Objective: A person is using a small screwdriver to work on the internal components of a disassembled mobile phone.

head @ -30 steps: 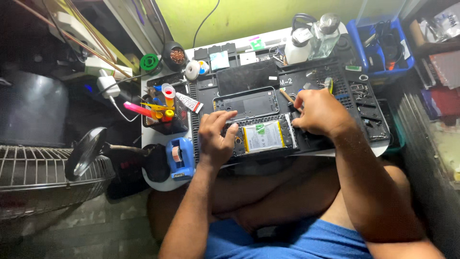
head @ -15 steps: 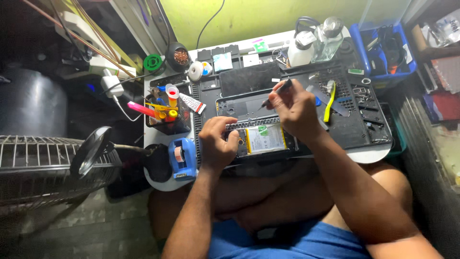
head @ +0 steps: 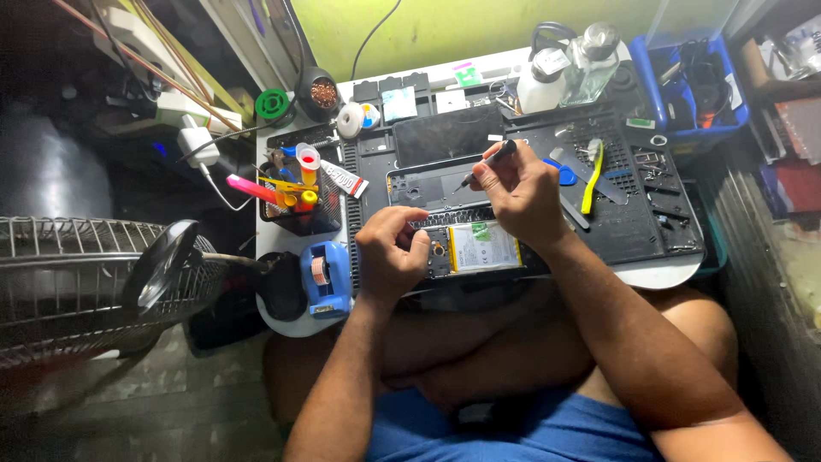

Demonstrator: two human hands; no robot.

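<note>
An opened phone [head: 475, 248] with its battery showing lies near the front of a black work mat [head: 629, 227]. My left hand [head: 389, 257] presses on the phone's left end, thumb and fingers curled over it. My right hand [head: 517, 192] is raised above the phone's top edge and grips a thin black screwdriver [head: 486, 164], its tip pointing left over a grey back cover [head: 428, 184] that lies just behind the phone.
A blue tape dispenser [head: 325, 274] sits left of my left hand. A mesh holder [head: 295, 201] with pens and tubes stands behind it. Yellow and blue pry tools [head: 590, 175] lie to the right. Bottles [head: 569, 64] and a blue bin [head: 693, 81] stand at the back. A fan grille [head: 77, 274] is at the left.
My right hand moved from the mat's right side toward the left, took up the screwdriver, and now holds it above the back cover. My left hand stayed on the phone.
</note>
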